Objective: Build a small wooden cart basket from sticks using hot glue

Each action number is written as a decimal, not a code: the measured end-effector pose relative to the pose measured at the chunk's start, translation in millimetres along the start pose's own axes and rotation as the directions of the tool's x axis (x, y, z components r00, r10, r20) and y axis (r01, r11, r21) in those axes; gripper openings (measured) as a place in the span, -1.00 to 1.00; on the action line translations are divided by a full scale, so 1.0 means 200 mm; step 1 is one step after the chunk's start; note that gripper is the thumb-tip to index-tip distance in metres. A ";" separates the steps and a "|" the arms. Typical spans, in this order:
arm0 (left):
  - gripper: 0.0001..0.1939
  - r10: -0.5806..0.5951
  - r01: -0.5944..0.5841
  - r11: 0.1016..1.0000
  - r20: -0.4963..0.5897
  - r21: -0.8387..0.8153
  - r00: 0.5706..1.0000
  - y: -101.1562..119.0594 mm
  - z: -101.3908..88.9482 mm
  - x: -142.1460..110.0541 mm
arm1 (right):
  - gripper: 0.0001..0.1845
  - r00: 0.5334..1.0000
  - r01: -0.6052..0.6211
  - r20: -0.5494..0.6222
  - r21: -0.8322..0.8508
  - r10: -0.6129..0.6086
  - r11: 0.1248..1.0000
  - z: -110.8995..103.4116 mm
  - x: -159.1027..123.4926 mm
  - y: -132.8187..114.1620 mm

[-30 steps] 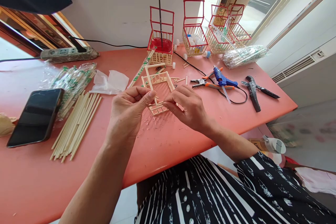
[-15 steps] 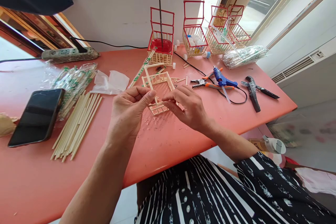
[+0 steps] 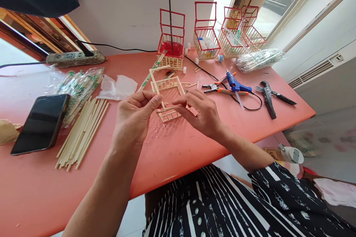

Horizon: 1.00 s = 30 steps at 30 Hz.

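Observation:
My left hand [image 3: 133, 118] pinches a pale wooden stick frame [image 3: 154, 83] between thumb and fingers. One long stick rises from the grip, and a shorter one is joined at its top, pointing right. At the lower end, the thumb and fingers of my right hand [image 3: 200, 114] close around a thin stick that runs across toward the left hand; the fingers partly hide it. Beneath and just behind both hands, a small open basket of wooden sticks [image 3: 180, 85] stands on the red table [image 3: 167, 163].
Bare sticks [image 3: 83, 133], a phone [image 3: 40, 124] and bagged sticks [image 3: 80, 85] lie left. On the right are a blue glue gun [image 3: 235, 83], orange-handled pliers [image 3: 222, 89] and black-handled cutters [image 3: 268, 100]. Red-trimmed stick carts [image 3: 205, 39] stand behind. A power strip [image 3: 75, 58] lies along the wall.
The held stick frame has shifted slightly left and tilted, and the thin cross stick between my hands now shows more clearly. Both hands keep nearly the same place.

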<state>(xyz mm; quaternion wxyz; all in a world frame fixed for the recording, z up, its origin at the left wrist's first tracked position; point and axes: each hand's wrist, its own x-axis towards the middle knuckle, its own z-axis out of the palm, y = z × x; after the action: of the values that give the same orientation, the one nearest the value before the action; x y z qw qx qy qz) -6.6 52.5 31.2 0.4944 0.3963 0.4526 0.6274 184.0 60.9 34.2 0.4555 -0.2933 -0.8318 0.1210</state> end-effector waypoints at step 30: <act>-0.71 0.008 -0.009 0.999 0.007 0.053 1.000 0.00 -0.01 0.00 | -0.85 1.000 -0.023 0.015 -0.011 0.023 1.000 0.01 -0.01 0.01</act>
<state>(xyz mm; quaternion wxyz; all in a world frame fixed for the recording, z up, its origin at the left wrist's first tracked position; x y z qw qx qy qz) -8.6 51.3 29.8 0.4825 0.4135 0.4658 0.6158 184.2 62.3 31.3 0.4460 -0.3045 -0.8325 0.1241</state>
